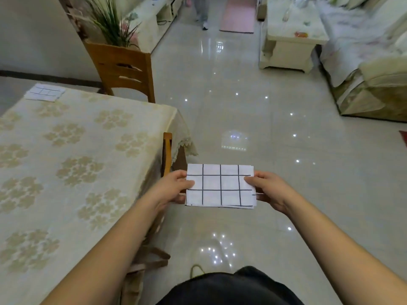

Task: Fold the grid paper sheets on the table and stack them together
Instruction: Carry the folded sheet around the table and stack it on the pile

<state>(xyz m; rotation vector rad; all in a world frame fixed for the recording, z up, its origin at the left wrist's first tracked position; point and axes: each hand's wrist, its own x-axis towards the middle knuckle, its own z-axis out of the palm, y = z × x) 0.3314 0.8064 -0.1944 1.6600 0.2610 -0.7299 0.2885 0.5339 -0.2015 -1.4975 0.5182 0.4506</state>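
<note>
Glossy pale floor tiles point(253, 102) fill most of the view, dotted with small light reflections, and one table point(92, 164) stands at the left under a cream tablecloth woven with beige flower clusters and edged in lace at its corner. Two wooden chairs show: one with a slatted back point(123, 69) at the far side of the table, and one point(167, 150) tucked under the near corner, only its top rail in sight. Two lots of grid paper can be counted. One folded stack point(220, 186), white with dark hand-drawn lines, is held out over the floor just right of the table; layered edges show at its lower right corner. The left hand point(174, 186) pinches its left edge, thumb on top and fingers beneath, and the right hand point(267, 189) pinches its right edge the same way. A second folded grid piece point(45, 92) lies flat at the table's far left corner, well apart from the hands.
</note>
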